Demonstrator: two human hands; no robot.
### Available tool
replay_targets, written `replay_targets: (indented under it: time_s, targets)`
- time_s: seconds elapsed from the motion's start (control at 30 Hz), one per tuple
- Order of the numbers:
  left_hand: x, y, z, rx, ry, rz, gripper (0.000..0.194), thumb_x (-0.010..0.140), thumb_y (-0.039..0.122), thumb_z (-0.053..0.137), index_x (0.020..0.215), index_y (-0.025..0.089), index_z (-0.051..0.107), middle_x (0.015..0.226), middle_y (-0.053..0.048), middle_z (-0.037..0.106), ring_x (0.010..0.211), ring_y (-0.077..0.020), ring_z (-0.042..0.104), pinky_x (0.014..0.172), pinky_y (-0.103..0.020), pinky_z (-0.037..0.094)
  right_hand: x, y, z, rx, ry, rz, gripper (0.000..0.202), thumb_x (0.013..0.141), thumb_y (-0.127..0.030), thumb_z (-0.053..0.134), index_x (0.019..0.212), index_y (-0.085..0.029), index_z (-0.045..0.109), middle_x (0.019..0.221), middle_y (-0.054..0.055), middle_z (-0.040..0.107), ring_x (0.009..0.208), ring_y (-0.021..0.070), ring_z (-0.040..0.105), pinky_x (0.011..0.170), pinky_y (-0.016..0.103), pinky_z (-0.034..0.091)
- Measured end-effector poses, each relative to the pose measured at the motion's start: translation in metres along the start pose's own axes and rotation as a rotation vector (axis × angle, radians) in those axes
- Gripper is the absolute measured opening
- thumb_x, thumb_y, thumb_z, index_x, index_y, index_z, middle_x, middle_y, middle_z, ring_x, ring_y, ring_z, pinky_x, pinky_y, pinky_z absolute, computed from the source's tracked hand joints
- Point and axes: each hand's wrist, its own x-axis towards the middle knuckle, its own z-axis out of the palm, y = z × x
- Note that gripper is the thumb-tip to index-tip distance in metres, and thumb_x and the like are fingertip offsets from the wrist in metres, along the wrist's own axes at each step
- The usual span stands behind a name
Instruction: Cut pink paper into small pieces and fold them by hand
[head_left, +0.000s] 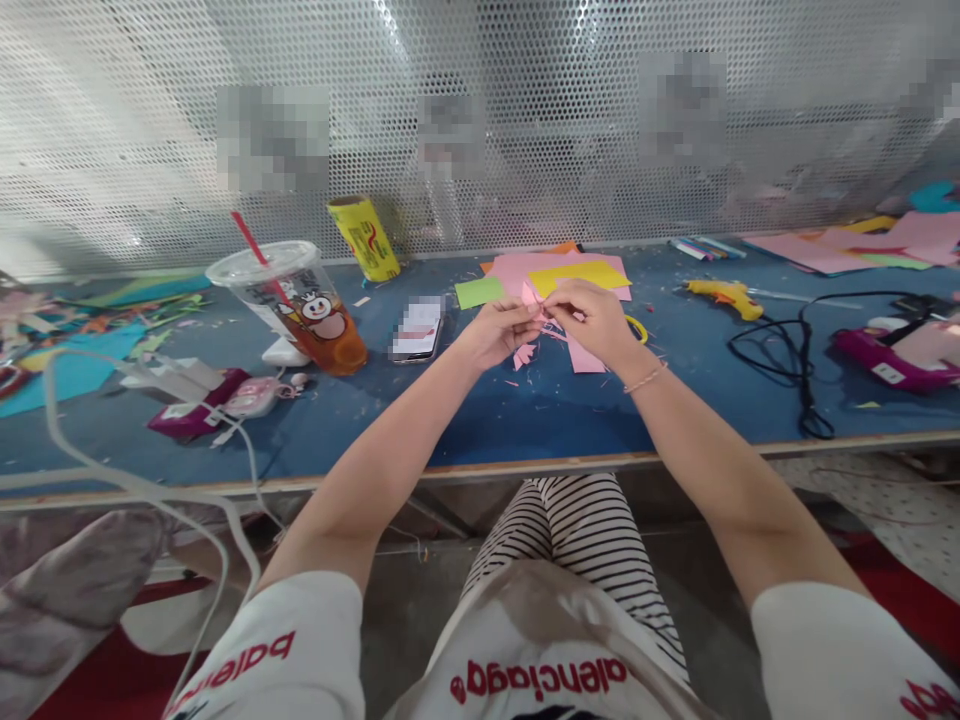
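Note:
Between my two hands, above the blue table, is a small piece of pink paper (531,296). My left hand (501,330) pinches it from the left side. The fingers of my right hand (591,312) are closed together at its right edge. Below them lie cut pink paper scraps (523,355) and a pink strip (585,355). Behind the hands, a yellow sheet (581,278) rests on pink paper, with a green piece (478,292) to the left. The yellow handle of what looks like scissors (637,330) shows partly beside my right wrist.
On the left stand a drink cup (322,315) with a red straw, a phone (418,328), a yellow canister (365,240) and a purple power strip (196,405). A yellow glue gun (726,296), its black cable (799,350) and markers (705,248) lie right. Perforated metal (525,130) rises behind.

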Motion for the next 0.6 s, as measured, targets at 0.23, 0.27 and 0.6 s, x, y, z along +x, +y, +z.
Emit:
replay_targets:
  time_s: [0.23,0.27,0.6]
  targets:
    - [-0.003,0.0009,0.0062,-0.002,0.035,-0.011,0.002,0.072,0.013,0.065,0.071,0.012,0.064,0.062,-0.001,0.066,0.058,-0.0064,0.062,0.063,-0.018,0.051,-0.001,0.0011,-0.0026,-0.045,-0.019,-0.069,0.009,0.086,-0.021,0.048,0.083,-0.021,0.057,0.082,0.003,0.06,0.078,0.014,0.055,0.069,0.03,0.046]
    - [-0.0028,0.0007,0.0062,0.002,0.036,-0.011,0.002,0.071,0.013,0.066,0.071,0.012,0.064,0.062,-0.001,0.066,0.058,-0.0067,0.062,0.063,-0.018,0.051,-0.0011,0.0012,-0.0026,-0.05,-0.027,-0.07,0.009,0.086,-0.02,0.047,0.082,-0.02,0.056,0.081,0.003,0.059,0.077,0.0137,0.054,0.068,0.03,0.046]
    - [-0.0004,-0.0027,0.0041,0.012,0.035,0.002,0.006,0.069,0.015,0.068,0.072,0.012,0.064,0.063,-0.002,0.066,0.059,-0.0075,0.062,0.064,-0.02,0.051,-0.0021,0.0021,-0.0035,-0.088,-0.071,-0.074,0.01,0.087,-0.021,0.046,0.083,-0.021,0.056,0.082,0.003,0.058,0.077,0.0142,0.053,0.07,0.031,0.045]
